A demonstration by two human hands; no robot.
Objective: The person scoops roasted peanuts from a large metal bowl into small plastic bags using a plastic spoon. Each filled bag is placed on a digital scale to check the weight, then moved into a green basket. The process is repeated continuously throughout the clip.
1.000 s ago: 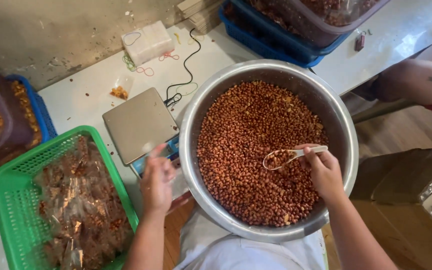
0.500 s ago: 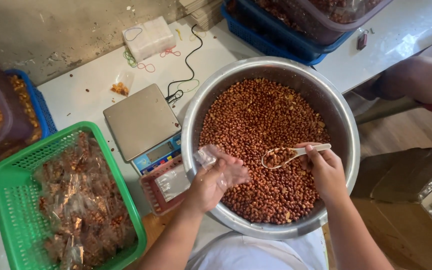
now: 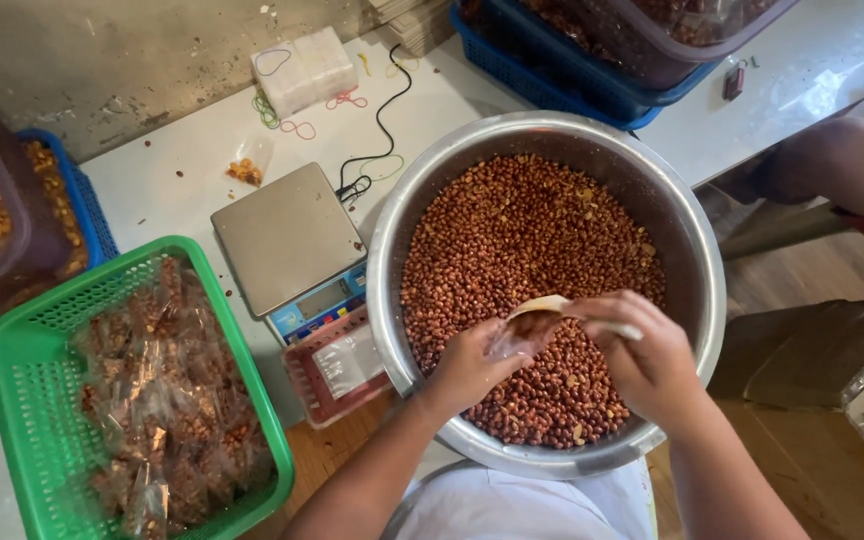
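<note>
The small clear bag (image 3: 514, 342) sits over the near middle of the big metal bowl (image 3: 697, 300), pinched at its mouth by the fingers of the left hand (image 3: 467, 365), which close around it from the left. The right hand (image 3: 652, 360) meets it from the right, its fingers curled around a pale scoop (image 3: 552, 305) whose tip rests at the bag's opening; whether the scoop carries anything cannot be told. Under both hands lie the reddish-brown peanuts (image 3: 522, 230) that fill the bowl. The bowl stands on a white tabletop (image 3: 152, 190), worn and speckled, with a stained grey wall (image 3: 102, 60) at the far side. Just left of the bowl is a flat digital scale (image 3: 287, 235) with a steel plate, its black cord (image 3: 382, 120) running far. Near the scale lies a red tray holding flat clear bags (image 3: 342, 365). At the near left a green basket (image 3: 12, 400) holds many filled packets (image 3: 167, 390). Blue crates (image 3: 572, 70) with dark tubs stand at the far right and far left. A white block-shaped pack (image 3: 304, 68) and loose coloured rubber bands (image 3: 297, 125) lie at the far middle.
</note>
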